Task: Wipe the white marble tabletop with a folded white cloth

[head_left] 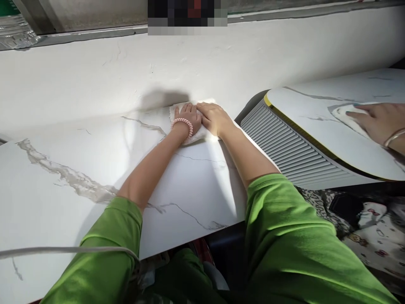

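A white cloth or wipe (196, 137) lies on the marble-patterned white table (190, 181), close to the wall. My left hand (189, 118), with a pink coiled band at the wrist, rests flat on it, fingers spread. Beside it, my right hand (215, 117) presses down on the right part of the cloth, its fingers stretched out and palm hidden. The two hands are side by side at the far edge of the table, and much of the cloth is covered by them.
To the right stands a white-topped table (316, 122) with a ribbed side. Another person's hand (379, 122) holds a white cloth (348, 114) on it. A grey cable (63, 250) crosses at lower left. A clear bottle (15, 31) stands on the ledge.
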Demonstrator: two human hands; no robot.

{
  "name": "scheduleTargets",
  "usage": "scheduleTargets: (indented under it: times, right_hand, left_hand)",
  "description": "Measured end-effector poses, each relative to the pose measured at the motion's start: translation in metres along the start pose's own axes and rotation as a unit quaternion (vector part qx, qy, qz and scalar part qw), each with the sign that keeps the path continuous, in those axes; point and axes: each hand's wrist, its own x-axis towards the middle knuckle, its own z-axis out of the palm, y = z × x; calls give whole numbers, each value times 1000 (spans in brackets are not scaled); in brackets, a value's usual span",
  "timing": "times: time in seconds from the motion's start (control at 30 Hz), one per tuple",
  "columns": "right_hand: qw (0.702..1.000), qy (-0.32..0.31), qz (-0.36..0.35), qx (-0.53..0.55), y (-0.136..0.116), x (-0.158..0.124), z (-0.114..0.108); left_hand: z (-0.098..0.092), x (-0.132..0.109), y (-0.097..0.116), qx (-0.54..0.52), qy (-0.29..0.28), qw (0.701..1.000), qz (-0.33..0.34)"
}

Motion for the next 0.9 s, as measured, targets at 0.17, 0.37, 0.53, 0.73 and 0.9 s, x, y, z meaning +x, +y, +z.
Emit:
scheduleTargets:
  times: [0.17, 0.37, 0.53, 0.73, 0.9]
  right_hand:
    - [1000, -1, -16, -1, -17, -18, -9]
    - [1000, 1, -22, 20, -62, -63, -19]
    - [999, -3, -26, 29, -121, -124, -32]
    - [998, -21, -58, 21, -177, -180, -49]
    - [997, -30, -62, 18, -180, -170, -47]
  left_hand:
    - [-1, -21, 1, 5, -5, 1000, -1]
    - [-7, -87, 2, 11, -26, 1000, 12]
    - [-11, -173, 7, 11, -26, 999, 17]
    - [-13, -257, 9, 20, 4, 999, 34]
    - [-16, -257, 2, 25, 1, 999, 40]
